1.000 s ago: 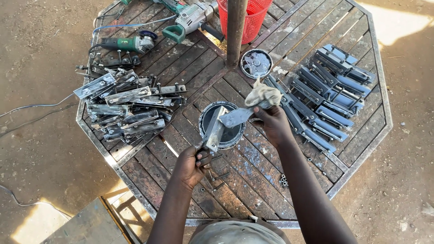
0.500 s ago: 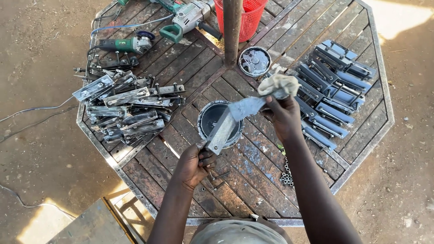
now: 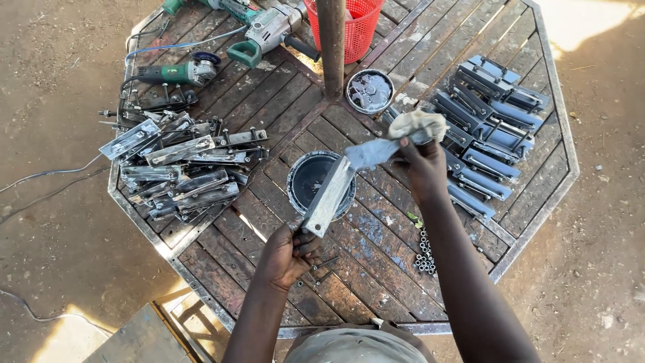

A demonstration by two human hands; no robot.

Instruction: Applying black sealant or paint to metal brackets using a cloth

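Over the round black paint tin (image 3: 310, 176) at the middle of the octagonal slatted wooden table (image 3: 376, 269), the left hand (image 3: 285, 255) pinches the lower end of a long flat grey metal bar (image 3: 336, 188), fingers closed tight around it. That bar slants up to the right, its upper part already blue-grey. Right hand (image 3: 423, 165) presses a bunched pale rag (image 3: 416, 123) against the upper end, fingers curled around cloth and metal together. To coat it well, I judge the bar should stay above the tin so drips fall back in, and the rag should run along the length in even strokes. Left of the tin lies a heap of bare shiny metal pieces (image 3: 178, 168); to the right, rows of blue-grey coated pieces (image 3: 490, 128)
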